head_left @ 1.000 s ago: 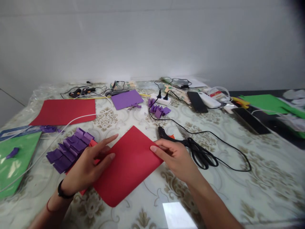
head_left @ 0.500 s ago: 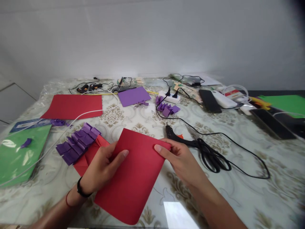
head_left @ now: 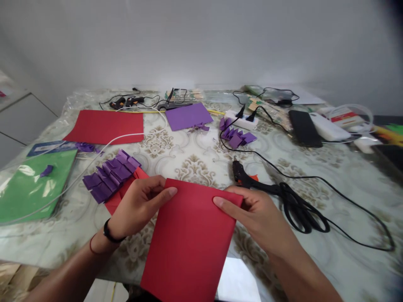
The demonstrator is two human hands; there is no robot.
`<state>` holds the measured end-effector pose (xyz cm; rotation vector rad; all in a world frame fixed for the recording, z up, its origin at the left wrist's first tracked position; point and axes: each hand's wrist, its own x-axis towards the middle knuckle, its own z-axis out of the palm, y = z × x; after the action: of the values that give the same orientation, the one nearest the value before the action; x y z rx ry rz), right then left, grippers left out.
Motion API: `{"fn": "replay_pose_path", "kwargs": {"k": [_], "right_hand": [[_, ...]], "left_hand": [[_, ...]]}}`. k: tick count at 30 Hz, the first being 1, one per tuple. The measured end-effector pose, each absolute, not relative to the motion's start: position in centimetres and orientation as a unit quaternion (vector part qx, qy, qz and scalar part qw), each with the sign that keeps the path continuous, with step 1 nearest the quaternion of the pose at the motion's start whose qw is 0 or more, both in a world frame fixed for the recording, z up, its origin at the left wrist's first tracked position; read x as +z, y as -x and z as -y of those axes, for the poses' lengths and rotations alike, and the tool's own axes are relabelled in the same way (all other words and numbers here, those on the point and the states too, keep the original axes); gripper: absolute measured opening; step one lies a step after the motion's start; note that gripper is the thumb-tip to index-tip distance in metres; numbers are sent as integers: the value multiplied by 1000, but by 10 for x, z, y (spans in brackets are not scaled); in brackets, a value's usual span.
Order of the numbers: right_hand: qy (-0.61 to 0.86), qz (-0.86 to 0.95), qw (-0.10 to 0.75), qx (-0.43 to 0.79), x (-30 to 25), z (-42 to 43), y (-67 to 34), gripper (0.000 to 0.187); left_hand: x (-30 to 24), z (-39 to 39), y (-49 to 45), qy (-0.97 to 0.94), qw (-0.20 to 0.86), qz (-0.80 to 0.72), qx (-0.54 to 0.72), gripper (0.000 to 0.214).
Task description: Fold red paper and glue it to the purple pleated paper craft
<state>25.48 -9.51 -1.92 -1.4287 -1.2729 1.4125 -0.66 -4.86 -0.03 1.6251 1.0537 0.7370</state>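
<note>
Head camera, one view | worn on person's head, above near edge of glossy, floral-patterned table (head_left: 195, 165) | faces forward-down, smooth grey wall (head_left: 201, 42) at 12 o'clock | close to bare left hand (head_left: 138, 205) at 8, bare right hand (head_left: 260, 214) at 4

The held sheet (head_left: 189, 243) looks like paper, smooth and matt. The pleated strip (head_left: 111, 174) is also of matt paper, as it seems. The green pack (head_left: 61, 178) has a glossy clear plastic wrap. The glue gun (head_left: 260, 185) is of dark plastic. The table cover (head_left: 195, 165) appears smooth and shiny; the wall (head_left: 201, 42) has a soft gloss.
</note>
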Motion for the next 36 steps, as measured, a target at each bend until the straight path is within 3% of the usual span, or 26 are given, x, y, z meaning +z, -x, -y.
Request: {"fn": "replay_pose_path", "kwargs": {"k": [9,12,17,25,31,36], "right_hand": [[569,497,356,550,-22,94,-256,54],[561,499,351,560,-23,95,-255,54],[557,501,331,574,-23,96,-254,53],[531,455,434,569,-30,93,-253,50],[548,469,431,542,-29,93,-254,51],[550,496,415,529,-26,95,-252,52]], "left_hand": [[-2,48,8,-663,526,-436,306,46],[-2,48,8,-655,537,-431,310,26],[-2,47,10,-701,487,-426,300,24],[1,48,11,-714,419,-439,348,17],[2,46,12,-728,402,-437,341,15],[4,45,13,-733,451,-418,290,21]]}}
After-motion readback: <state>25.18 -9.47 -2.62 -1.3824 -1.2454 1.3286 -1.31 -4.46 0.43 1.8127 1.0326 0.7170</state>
